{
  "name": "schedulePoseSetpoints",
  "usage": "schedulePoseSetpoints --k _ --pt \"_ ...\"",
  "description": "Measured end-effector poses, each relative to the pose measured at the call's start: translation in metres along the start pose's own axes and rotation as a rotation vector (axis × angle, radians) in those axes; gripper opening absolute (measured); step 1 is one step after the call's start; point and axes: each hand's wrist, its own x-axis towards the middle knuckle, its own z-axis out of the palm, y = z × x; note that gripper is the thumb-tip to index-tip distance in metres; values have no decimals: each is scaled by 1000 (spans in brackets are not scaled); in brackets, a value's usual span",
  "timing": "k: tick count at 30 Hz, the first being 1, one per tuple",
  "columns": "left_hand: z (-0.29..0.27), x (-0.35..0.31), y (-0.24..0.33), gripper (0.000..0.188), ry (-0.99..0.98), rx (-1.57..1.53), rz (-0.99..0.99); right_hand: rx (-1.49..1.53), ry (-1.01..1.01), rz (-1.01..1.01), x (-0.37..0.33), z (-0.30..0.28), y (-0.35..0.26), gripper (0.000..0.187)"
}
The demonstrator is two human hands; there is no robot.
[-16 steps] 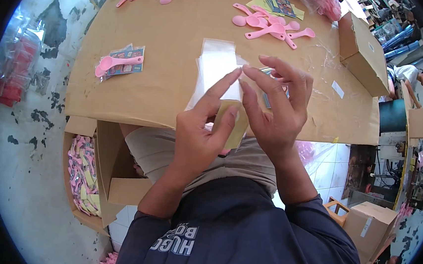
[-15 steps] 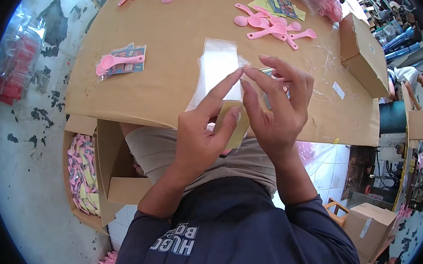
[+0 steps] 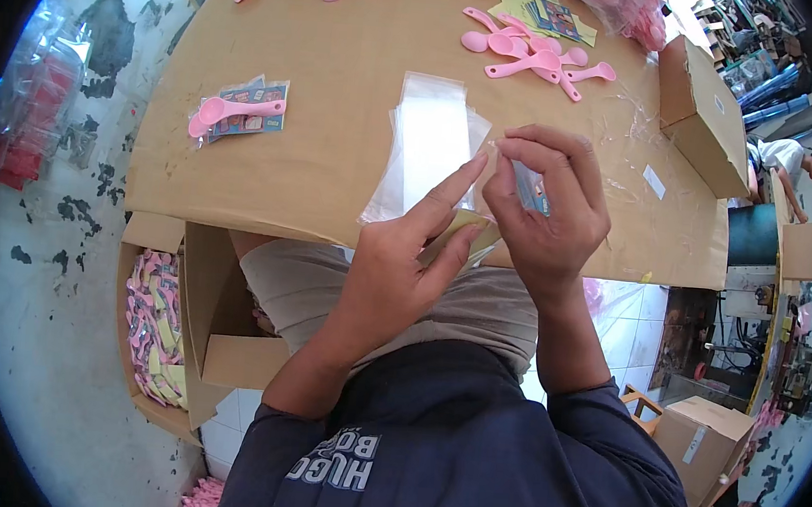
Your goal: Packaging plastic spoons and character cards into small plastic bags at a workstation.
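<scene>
My left hand [image 3: 386, 261] pinches a clear plastic bag with a pale yellow card [image 3: 467, 222] in it, above the table's near edge. Thumb and forefinger of my right hand [image 3: 557, 218] are pressed together at the bag's upper end; they seem to grip its thin clear edge. Just beyond lies a stack of clear plastic bags [image 3: 429, 146], slightly fanned. A blue printed card [image 3: 533, 189] shows partly behind my right fingers. Off to the left, a pink measuring spoon [image 3: 236, 109] rests on printed cards in clear wrapping.
Pink measuring spoons [image 3: 535, 62] lie piled at the far right beside yellow cards [image 3: 586, 31]; more lie at the far edge. A cardboard box [image 3: 703, 115] stands on the table's right. Below left, an open carton [image 3: 157, 329] holds packed pink and yellow pieces. Another person works far right.
My right fingers, apart before, have closed together at the bag's upper end. The bag and card have tilted, and both hands have shifted slightly right.
</scene>
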Motion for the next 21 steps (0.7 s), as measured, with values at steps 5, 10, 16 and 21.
schedulePoseSetpoints --k 5,10,16,21 --pt "2 -3 -2 51 -55 -282 -196 407 133 386 -1 -13 23 11" --pt "-2 2 3 34 42 -576 -294 969 507 731 16 -39 34 5" --pt "0 8 0 19 139 -691 -237 1256 168 463 -15 -52 49 10" --pt "4 11 1 19 194 -656 -206 776 -130 587 -20 -36 15 22"
